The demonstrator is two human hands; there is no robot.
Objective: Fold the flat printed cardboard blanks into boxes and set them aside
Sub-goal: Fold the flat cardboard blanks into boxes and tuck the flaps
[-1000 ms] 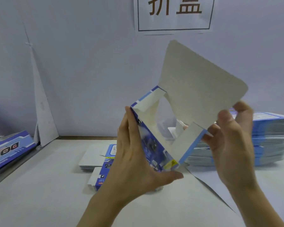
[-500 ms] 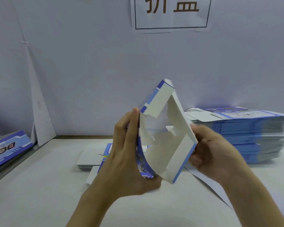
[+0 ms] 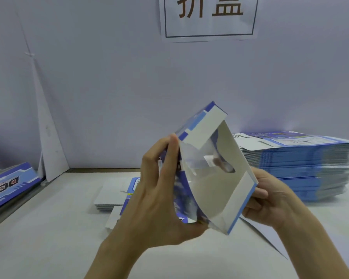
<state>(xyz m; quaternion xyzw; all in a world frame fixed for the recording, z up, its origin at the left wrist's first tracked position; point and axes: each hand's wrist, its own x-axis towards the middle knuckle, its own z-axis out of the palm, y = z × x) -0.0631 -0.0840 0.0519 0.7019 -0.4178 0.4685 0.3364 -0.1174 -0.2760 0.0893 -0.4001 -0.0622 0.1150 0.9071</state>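
The left hand [image 3: 161,200] and right hand [image 3: 270,200] gripped a half-folded blue-and-white cardboard box [image 3: 210,188], left of the stacked blue blanks [image 3: 302,164]; uneven squeezing risked creasing it.

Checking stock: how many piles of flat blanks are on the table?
2: a tall stack at far right, and a low pile at centre, partly hidden behind the left hand. The blue printed cardboard at the left edge may be more.

Two hands [image 3: 159,200] [image 3: 270,200], one box [image 3: 212,190], two stacks [image 3: 302,168] [image 3: 109,198]
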